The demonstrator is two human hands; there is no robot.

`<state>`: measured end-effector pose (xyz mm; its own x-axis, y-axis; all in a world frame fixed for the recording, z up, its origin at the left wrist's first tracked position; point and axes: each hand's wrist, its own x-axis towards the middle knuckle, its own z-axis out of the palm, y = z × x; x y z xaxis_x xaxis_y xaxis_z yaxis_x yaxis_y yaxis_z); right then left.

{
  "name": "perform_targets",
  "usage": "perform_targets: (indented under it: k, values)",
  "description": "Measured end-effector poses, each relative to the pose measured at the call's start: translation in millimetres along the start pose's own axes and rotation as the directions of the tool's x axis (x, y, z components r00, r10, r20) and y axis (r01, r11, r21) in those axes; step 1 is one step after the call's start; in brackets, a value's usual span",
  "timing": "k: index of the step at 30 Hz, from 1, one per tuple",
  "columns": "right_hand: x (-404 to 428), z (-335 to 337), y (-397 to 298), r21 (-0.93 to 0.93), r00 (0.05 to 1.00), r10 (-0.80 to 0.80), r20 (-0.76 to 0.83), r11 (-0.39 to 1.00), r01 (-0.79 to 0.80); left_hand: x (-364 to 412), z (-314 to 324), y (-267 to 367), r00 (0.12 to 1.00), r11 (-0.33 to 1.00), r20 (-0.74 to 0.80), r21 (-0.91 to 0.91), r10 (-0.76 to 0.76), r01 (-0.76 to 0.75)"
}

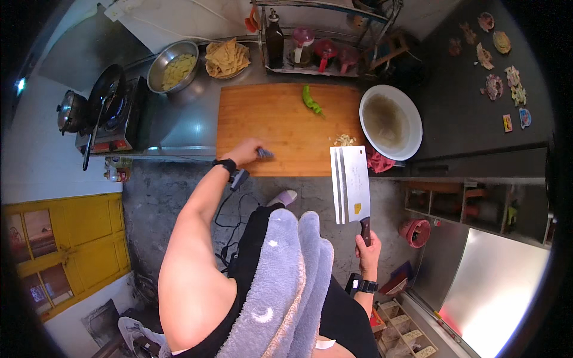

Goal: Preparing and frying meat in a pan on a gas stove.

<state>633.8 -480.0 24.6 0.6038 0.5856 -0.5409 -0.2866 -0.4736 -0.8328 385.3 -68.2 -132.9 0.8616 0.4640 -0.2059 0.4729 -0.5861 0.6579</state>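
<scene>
My right hand (369, 251) grips the dark wooden handle of a wide cleaver (353, 188). Its blade points away from me and hangs off the front right edge of the wooden cutting board (273, 129), the tip over that edge. My left hand (244, 152) is above the board's front left, the fingers closed around a small grey-blue object (265, 153), too blurred to name. A long green pepper (311, 101) lies toward the back of the board. Just beyond the blade tip sits a small pile of chopped pale pieces, apparently garlic (344, 140).
Right of the board stands a white basin (389, 121) of cloudy liquid, above a red cloth (380, 161). Behind are a metal bowl of pale slices (179, 71), a plate of flat yellowish sheets (227, 58) and a condiment rack (313, 71). A wok (107, 94) rests at left.
</scene>
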Motion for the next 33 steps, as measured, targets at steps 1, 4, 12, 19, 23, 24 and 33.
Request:
perform_targets:
  k: [1,4,12,19,23,24,33]
  values:
    - [1,0,-3,-0.022,1.000,-0.012,0.011,1.000,0.012,-9,-1,-5,0.994,0.991,-0.082,-0.125,-0.066,0.056]
    - [-5,-4,-5,-0.042,1.000,-0.018,0.002,0.999,0.018,-22,-26,-1,0.882,0.957,-0.378,-0.178,-0.282,0.230]
    - [-15,-12,3,-0.040,1.000,-0.019,0.016,0.999,0.019,9,31,9,0.685,0.884,-0.559,-0.278,-0.467,0.376]
    - [2,-7,-1,-0.084,0.998,-0.032,0.046,0.996,0.035,5,38,34,0.733,0.856,-0.532,-0.500,-0.423,0.131]
    - [3,-1,-1,-0.061,0.993,-0.022,0.115,0.998,0.029,-38,-8,-16,0.480,0.889,-0.762,-0.278,-0.436,0.365]
    - [2,0,-2,-0.064,0.993,-0.023,0.114,0.998,0.030,-38,-2,-13,0.479,0.888,-0.762,-0.281,-0.437,0.363]
    - [-8,0,6,-0.104,0.997,0.002,0.080,0.995,0.006,31,83,72,0.717,0.874,-0.541,-0.440,-0.440,0.204]
